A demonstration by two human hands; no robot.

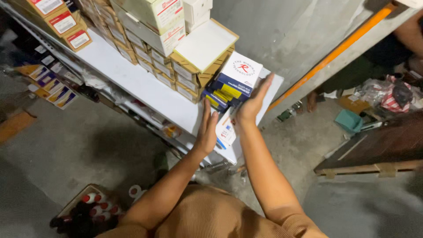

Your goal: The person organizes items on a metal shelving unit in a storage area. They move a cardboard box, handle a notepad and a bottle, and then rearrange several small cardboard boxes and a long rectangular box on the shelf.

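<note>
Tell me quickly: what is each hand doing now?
Left hand: open, flat against the small white box.
Right hand: open, palm against the blue and white boxes.

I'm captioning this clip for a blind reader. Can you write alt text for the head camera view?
Two bare hands, left hand and right hand, press against a stack of small blue and white boxes on a white shelf. Brown cartons are stacked behind, and a crate of bottles sits on the floor.
</note>
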